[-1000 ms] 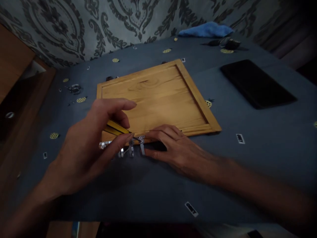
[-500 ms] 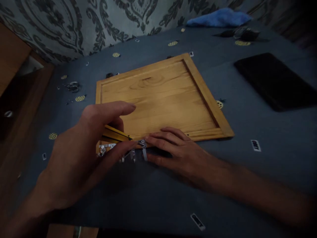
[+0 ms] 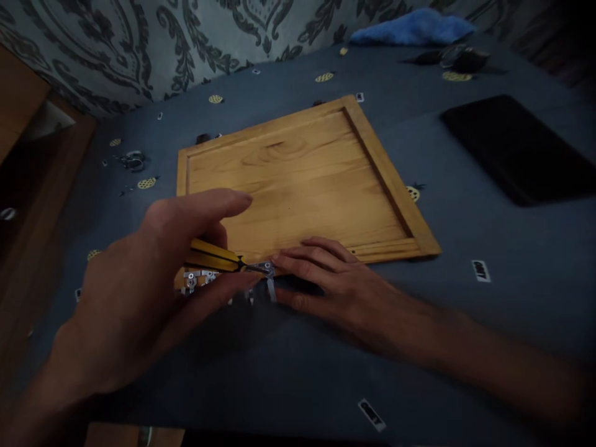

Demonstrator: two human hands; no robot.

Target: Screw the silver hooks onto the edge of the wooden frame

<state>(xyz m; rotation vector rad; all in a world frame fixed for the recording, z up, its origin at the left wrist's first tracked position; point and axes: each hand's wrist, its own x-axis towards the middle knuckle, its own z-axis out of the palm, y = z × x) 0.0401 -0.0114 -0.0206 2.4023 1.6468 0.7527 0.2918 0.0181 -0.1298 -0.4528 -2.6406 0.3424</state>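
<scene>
A framed wooden panel (image 3: 288, 180) lies on the blue patterned cloth. Along its near edge sit small metal fittings with crosshead screws (image 3: 191, 280). My left hand (image 3: 135, 298) is closed around a yellow and black screwdriver (image 3: 214, 256), whose tip touches or nearly touches the metal fitting (image 3: 267, 268) beside my right fingers. My right hand (image 3: 335, 285) lies over the panel's near edge with its fingers stretched out, fingertips against that fitting. The lower parts of the fittings are partly hidden by my left hand.
A black flat object (image 3: 521, 149) lies at the right. A blue cloth (image 3: 414, 28) and a dark item (image 3: 460, 59) are at the back right. Small metal pieces (image 3: 134, 161) lie at the left, near an open wooden compartment (image 3: 69, 155).
The screwdriver has tilted, and its shaft now shows, reaching the fitting. My left hand has shifted slightly left. My right hand has stayed in place.
</scene>
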